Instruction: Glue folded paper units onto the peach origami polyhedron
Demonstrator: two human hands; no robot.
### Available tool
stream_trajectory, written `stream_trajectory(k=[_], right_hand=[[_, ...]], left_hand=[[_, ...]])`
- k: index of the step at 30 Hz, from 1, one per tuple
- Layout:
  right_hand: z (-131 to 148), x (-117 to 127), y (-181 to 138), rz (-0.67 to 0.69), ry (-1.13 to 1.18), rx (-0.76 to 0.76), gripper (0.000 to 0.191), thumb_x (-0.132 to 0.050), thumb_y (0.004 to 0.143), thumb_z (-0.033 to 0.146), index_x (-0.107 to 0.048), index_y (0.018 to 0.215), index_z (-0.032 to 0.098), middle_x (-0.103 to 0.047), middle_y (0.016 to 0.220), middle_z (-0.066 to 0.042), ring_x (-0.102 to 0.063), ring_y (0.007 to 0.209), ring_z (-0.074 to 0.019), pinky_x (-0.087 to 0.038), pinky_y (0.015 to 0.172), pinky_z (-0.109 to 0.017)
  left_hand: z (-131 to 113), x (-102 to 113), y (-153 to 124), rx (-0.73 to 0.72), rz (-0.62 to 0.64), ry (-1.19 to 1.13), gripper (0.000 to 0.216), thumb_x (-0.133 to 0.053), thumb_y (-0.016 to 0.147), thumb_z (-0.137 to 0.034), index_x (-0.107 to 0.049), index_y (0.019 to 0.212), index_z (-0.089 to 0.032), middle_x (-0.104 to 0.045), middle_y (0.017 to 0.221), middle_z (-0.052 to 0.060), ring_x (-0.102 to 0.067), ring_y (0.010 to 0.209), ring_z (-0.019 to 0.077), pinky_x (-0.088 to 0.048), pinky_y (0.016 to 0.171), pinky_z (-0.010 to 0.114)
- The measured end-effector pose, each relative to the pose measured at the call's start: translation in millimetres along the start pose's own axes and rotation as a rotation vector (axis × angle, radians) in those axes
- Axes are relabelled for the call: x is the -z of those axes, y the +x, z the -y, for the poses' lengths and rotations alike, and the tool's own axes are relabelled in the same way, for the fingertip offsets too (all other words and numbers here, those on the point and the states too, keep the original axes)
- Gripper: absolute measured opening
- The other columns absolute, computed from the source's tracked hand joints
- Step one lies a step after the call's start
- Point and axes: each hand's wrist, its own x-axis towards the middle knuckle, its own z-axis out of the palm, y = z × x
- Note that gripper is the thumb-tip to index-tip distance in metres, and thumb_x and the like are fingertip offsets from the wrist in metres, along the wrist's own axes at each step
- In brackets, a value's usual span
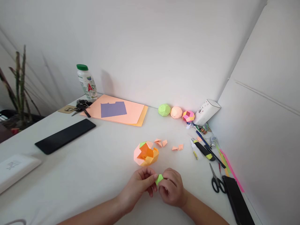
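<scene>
Between my hands is a small green folded paper piece. My left hand pinches its left side with thumb and fingers. On its right side my right hand is closed, fingers curled in and partly hiding the piece. Just beyond my hands sits a partly built paper ball in peach, orange and a bit of green, with an opening that shows its orange inside. Several small peach folded paper pieces lie past it to the right.
Three finished paper balls stand along the wall beside a white paper tube. At right lie scissors, a utility knife, a glue bottle and a black phone. Peach paper sheets and a white bottle are at back left.
</scene>
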Motion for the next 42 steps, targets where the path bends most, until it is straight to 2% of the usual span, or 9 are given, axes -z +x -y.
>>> stream_trajectory(k=[6,14,22,30,32,35,38,39,42], right_hand=[[3.7,4.7,7.3,0.030,0.258,-0.147,0.019,-0.045,0.076,0.009,-0.054,0.088,0.019,-0.055,0.071,-0.005,-0.056,0.064,-0.0171,-0.049,0.055,-0.030],[1.1,0.6,5.9,-0.071,0.287,-0.167,0.040,-0.050,0.079,-0.001,-0.059,0.112,0.020,-0.064,0.084,-0.008,-0.061,0.072,-0.0170,-0.055,0.060,-0.029],[0.8,2.3,13.1,-0.030,0.327,-0.103,0.042,-0.050,0.080,-0.001,-0.059,0.115,0.020,-0.066,0.083,-0.008,-0.062,0.069,-0.0161,-0.054,0.058,-0.029],[-6.5,14.0,18.8,0.029,0.353,-0.044,0.042,-0.049,0.076,0.003,-0.056,0.114,0.019,-0.065,0.083,-0.008,-0.060,0.069,-0.0184,-0.052,0.060,-0.034],[-25.7,28.4,18.8,0.026,0.196,-0.109,0.036,-0.049,0.078,0.008,-0.057,0.112,0.018,-0.065,0.091,-0.010,-0.061,0.081,-0.0222,-0.052,0.071,-0.040],[-67.4,54.3,11.7,-0.060,-0.313,-0.367,0.020,-0.050,0.083,0.017,-0.062,0.098,0.018,-0.065,0.093,-0.012,-0.059,0.091,-0.0259,-0.048,0.082,-0.044],[-102.5,73.1,-1.6,0.232,-0.820,-0.697,0.029,-0.052,0.082,0.024,-0.062,0.103,0.008,-0.060,0.106,-0.021,-0.051,0.104,-0.0337,-0.042,0.089,-0.047],[-109.4,76.4,-5.9,0.346,-0.894,-0.799,0.032,-0.052,0.082,0.024,-0.060,0.107,0.006,-0.059,0.108,-0.021,-0.051,0.104,-0.0340,-0.042,0.088,-0.045],[-116.4,78.9,-13.8,0.432,-0.920,-0.898,0.033,-0.052,0.080,0.019,-0.059,0.109,0.004,-0.060,0.101,-0.021,-0.054,0.097,-0.0340,-0.043,0.080,-0.041]], left_hand=[[10.1,-1.6,3.3,0.009,0.020,0.133,0.050,-0.064,0.065,-0.064,-0.045,0.072,-0.018,-0.060,0.055,-0.002,-0.055,0.045,0.0121,-0.039,0.040,0.022],[14.9,-2.3,2.4,0.048,0.004,-0.090,0.044,-0.069,0.067,-0.056,-0.054,0.077,-0.015,-0.061,0.076,0.002,-0.057,0.063,0.0118,-0.048,0.058,0.026],[10.3,-3.7,1.1,-0.106,-0.113,-0.026,0.038,-0.073,0.065,-0.050,-0.058,0.068,-0.015,-0.059,0.063,-0.001,-0.053,0.060,0.0120,-0.044,0.062,0.026],[1.8,-3.1,-2.1,-0.114,-0.076,0.005,0.038,-0.071,0.066,-0.050,-0.055,0.064,-0.016,-0.051,0.049,-0.005,-0.044,0.049,0.0092,-0.036,0.055,0.024],[2.4,-1.8,-1.8,-0.095,-0.042,0.010,0.037,-0.070,0.068,-0.050,-0.054,0.066,-0.016,-0.050,0.044,-0.006,-0.042,0.043,0.0081,-0.033,0.052,0.023],[4.4,-1.1,-1.0,-0.057,0.009,-0.017,0.037,-0.070,0.068,-0.050,-0.052,0.068,-0.017,-0.048,0.038,-0.009,-0.038,0.035,0.0062,-0.028,0.047,0.022],[5.5,-1.8,-0.5,-0.035,0.052,-0.050,0.038,-0.071,0.067,-0.048,-0.050,0.067,-0.017,-0.049,0.038,-0.009,-0.038,0.031,0.0048,-0.025,0.045,0.021],[5.5,-2.0,-0.3,-0.025,0.066,-0.062,0.038,-0.072,0.066,-0.048,-0.049,0.067,-0.017,-0.050,0.040,-0.009,-0.039,0.031,0.0047,-0.025,0.044,0.021],[5.3,-1.7,0.8,0.020,0.113,-0.106,0.041,-0.075,0.063,-0.048,-0.048,0.067,-0.017,-0.059,0.049,-0.005,-0.044,0.031,0.0051,-0.027,0.043,0.021]])
